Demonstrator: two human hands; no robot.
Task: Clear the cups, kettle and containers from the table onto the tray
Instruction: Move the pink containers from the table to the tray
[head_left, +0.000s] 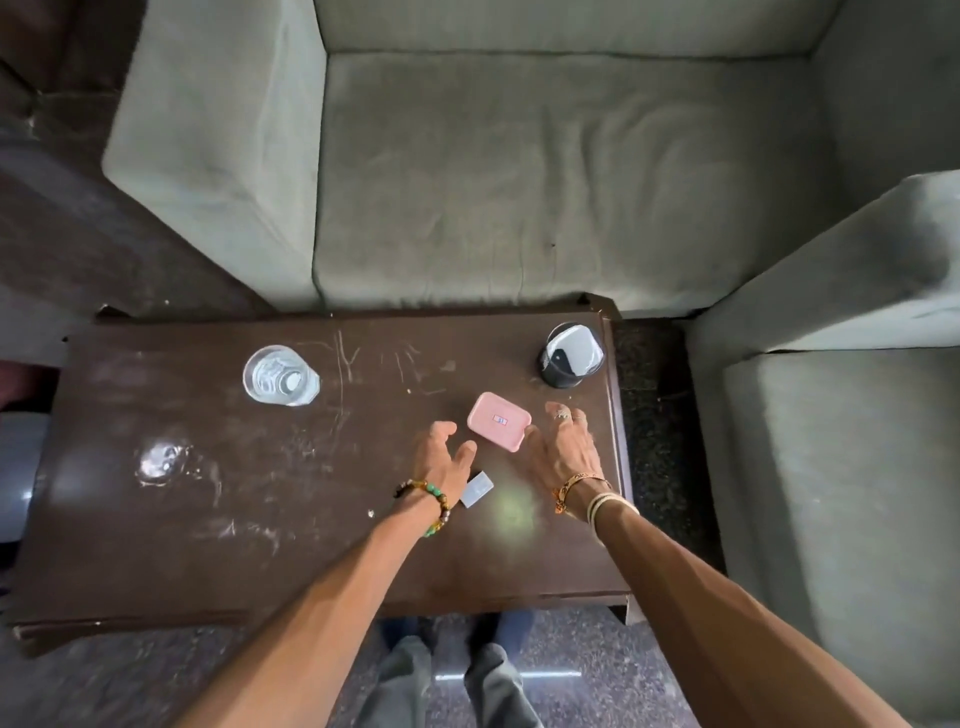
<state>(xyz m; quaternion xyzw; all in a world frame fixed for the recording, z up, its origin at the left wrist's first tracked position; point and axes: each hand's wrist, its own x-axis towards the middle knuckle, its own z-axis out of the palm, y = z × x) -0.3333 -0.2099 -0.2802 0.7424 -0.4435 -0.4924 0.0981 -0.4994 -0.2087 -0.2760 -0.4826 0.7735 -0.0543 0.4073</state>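
A small pink lidded container (498, 420) lies on the dark brown table (208, 519), right of centre. My left hand (448, 457) hovers just left of it with fingers spread. My right hand (563, 447) is just right of it, fingers apart, the thumb close to the container's edge. Neither hand holds anything. A clear glass cup (280, 375) stands at the back left of the table. A dark cup with a clear lid (571, 354) stands at the back right corner. No tray or kettle is in view.
A small pale card-like piece (477, 489) lies on the table under my left wrist. A wet patch (163, 462) marks the left part. A grey-green sofa (519, 182) stands behind the table, another seat (841, 467) to its right. My legs show below the table's front edge.
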